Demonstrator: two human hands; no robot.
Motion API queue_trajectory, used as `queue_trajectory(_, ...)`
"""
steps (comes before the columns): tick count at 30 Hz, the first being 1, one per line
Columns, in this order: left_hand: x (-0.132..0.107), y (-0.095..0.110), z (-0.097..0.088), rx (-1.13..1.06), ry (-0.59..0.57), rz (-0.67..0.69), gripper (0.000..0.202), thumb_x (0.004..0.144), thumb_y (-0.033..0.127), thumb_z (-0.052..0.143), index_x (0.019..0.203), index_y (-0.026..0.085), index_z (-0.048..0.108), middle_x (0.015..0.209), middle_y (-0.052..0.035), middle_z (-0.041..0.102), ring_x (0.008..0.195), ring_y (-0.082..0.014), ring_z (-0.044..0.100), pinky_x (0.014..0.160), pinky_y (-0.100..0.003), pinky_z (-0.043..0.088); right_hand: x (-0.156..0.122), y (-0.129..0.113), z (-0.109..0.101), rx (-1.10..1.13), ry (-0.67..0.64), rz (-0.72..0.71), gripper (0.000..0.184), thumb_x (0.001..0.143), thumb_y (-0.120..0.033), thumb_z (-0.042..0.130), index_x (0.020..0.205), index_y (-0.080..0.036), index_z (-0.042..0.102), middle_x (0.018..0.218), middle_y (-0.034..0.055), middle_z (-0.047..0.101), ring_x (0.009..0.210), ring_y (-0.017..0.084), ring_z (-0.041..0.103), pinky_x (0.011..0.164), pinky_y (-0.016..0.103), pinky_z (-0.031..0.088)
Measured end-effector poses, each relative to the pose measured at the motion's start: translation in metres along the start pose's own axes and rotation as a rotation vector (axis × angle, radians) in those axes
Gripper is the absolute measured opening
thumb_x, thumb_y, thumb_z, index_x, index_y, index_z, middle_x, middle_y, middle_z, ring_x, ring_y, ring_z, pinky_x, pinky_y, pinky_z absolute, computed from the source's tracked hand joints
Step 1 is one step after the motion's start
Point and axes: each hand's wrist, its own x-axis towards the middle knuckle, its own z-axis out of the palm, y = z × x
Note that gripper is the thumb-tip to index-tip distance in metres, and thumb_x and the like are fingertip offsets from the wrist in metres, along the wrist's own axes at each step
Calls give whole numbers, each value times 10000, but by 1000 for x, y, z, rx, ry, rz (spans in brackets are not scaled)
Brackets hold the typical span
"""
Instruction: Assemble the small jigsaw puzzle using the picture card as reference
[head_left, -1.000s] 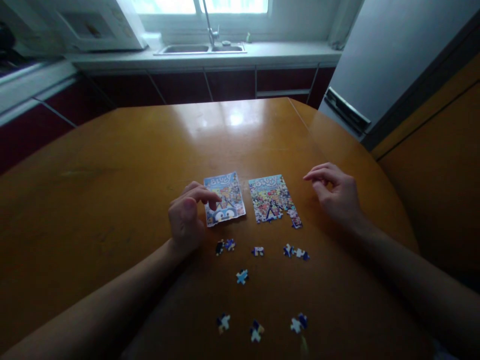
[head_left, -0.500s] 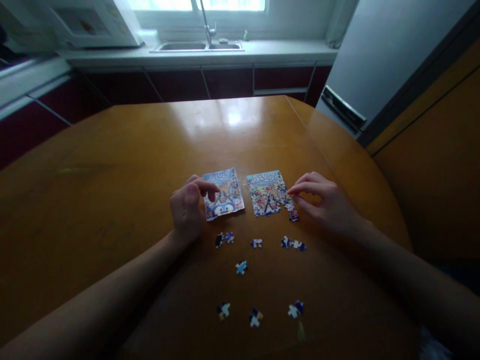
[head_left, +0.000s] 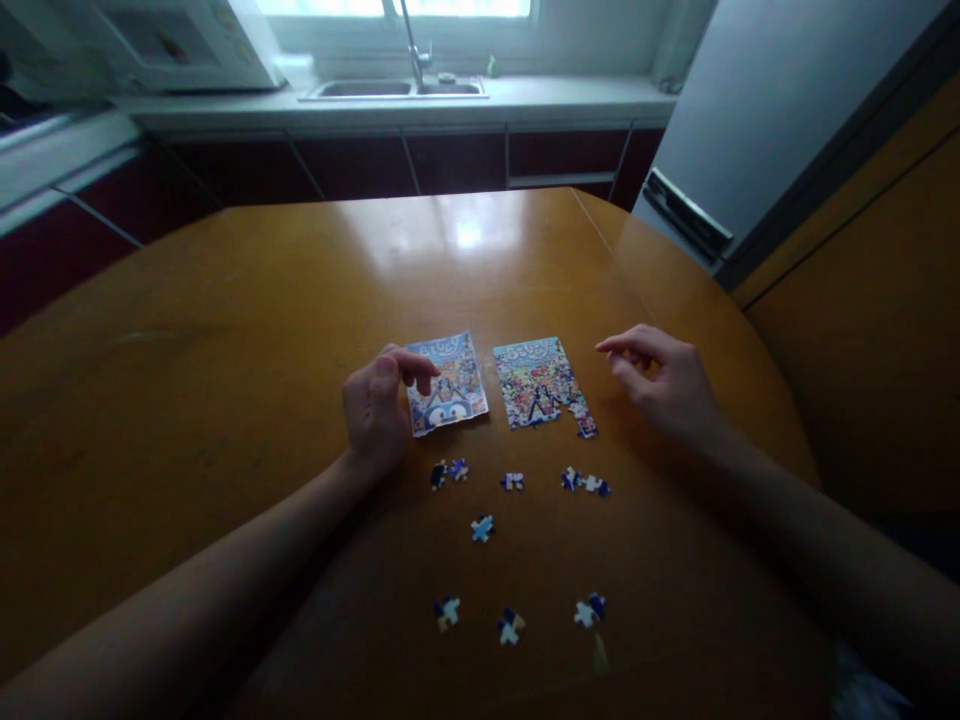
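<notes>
Two small colourful jigsaw panels lie side by side on a round wooden table (head_left: 225,330). My left hand (head_left: 379,410) is curled beside the left puzzle panel (head_left: 448,383), its fingertips on that panel's left edge. My right hand (head_left: 664,385) hovers just right of the right puzzle panel (head_left: 541,385), fingers loosely bent and apart, holding nothing. Several loose puzzle pieces (head_left: 482,528) lie scattered on the table in front of the panels, between my forearms.
Behind the table runs a counter with a sink (head_left: 397,90) and tap under a bright window. A microwave (head_left: 187,45) stands at the back left. A grey fridge (head_left: 765,110) and wooden cabinet doors (head_left: 870,300) are close on the right.
My right hand went in to the right panel's lower right corner, then drew back to the right and lifted. My left hand stayed on the left panel.
</notes>
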Motion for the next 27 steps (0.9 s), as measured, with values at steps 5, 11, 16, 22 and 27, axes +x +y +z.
queue_trajectory(5,0,1,1,0,15,-6,506,1021,433,369,740,195,716,588,-27,592,554,-150,528,576,-324,389,-1,1,0,4,13,8,148,872,-173,597,944,-216,719,860,45,659,729,183,553,663,347,441)
queue_trajectory(11,0,3,1,6,3,-42,513,1023,447,365,741,212,723,593,-31,600,553,-149,537,572,-325,395,-4,-13,-8,-7,-273,-124,73,893,-226,642,907,-202,709,874,50,657,821,187,579,720,334,448)
queue_trajectory(16,-1,1,1,8,11,-83,558,1026,484,336,726,207,716,587,-34,607,553,-150,542,585,-327,396,-18,-38,-11,-121,-741,-287,233,877,-386,707,751,-197,657,850,34,649,833,180,559,756,332,431)
queue_trajectory(22,0,2,2,78,24,-108,630,1038,515,277,710,198,711,552,-32,602,538,-146,550,577,-318,402,-29,-45,-2,-225,-820,-347,218,866,-401,711,790,-202,664,884,41,659,909,208,570,817,362,426)
queue_trajectory(27,1,6,3,112,18,-99,647,1040,530,260,714,191,704,548,-29,603,536,-146,550,565,-308,418,-29,-45,0,-172,-842,-362,70,902,-255,647,886,-196,680,940,47,647,952,196,554,867,345,435)
